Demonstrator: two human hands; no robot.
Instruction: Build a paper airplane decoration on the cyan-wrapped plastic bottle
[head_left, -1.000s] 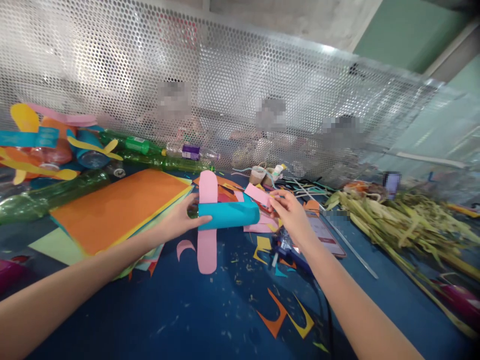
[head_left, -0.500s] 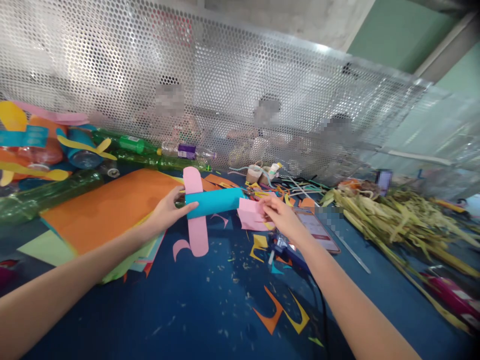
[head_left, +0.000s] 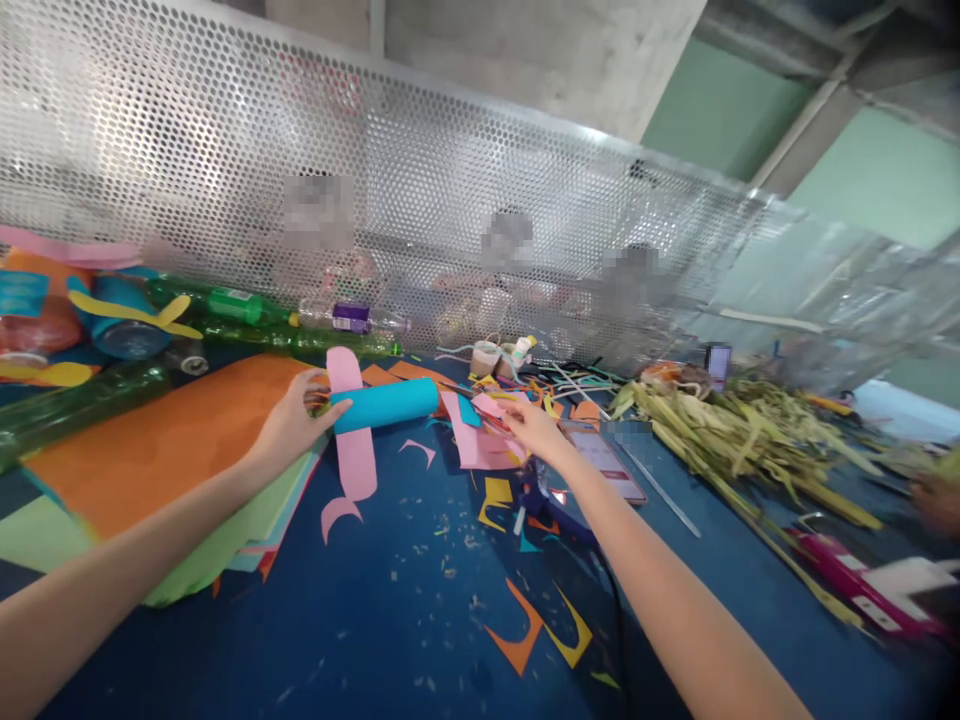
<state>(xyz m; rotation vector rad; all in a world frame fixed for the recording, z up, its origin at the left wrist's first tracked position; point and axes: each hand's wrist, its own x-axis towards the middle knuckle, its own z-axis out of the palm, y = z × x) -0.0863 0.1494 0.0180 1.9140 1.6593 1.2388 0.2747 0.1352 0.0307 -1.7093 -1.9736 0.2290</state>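
My left hand holds the near end of a blue paper tube, thumb on top and fingers behind it. A rounded pink paper strip crosses under the tube at that end. To the right, my right hand is closed, thumb and fingers pinched at a small pink paper piece. Below those fingertips lies a larger pink sheet with a blue scrap on it. Close beneath my right wrist is a dark blue glue gun.
Coloured paper sheets are stacked at left, with plastic bottles behind. Several paper cut-offs lie in front. A phone, dry husks and a magenta power strip are at right. A perforated metal screen stands behind.
The view has shifted, so most things sit further left. A small pink piece now shows at my right fingertips, above the larger pink sheet. My left hand still holds the blue tube.
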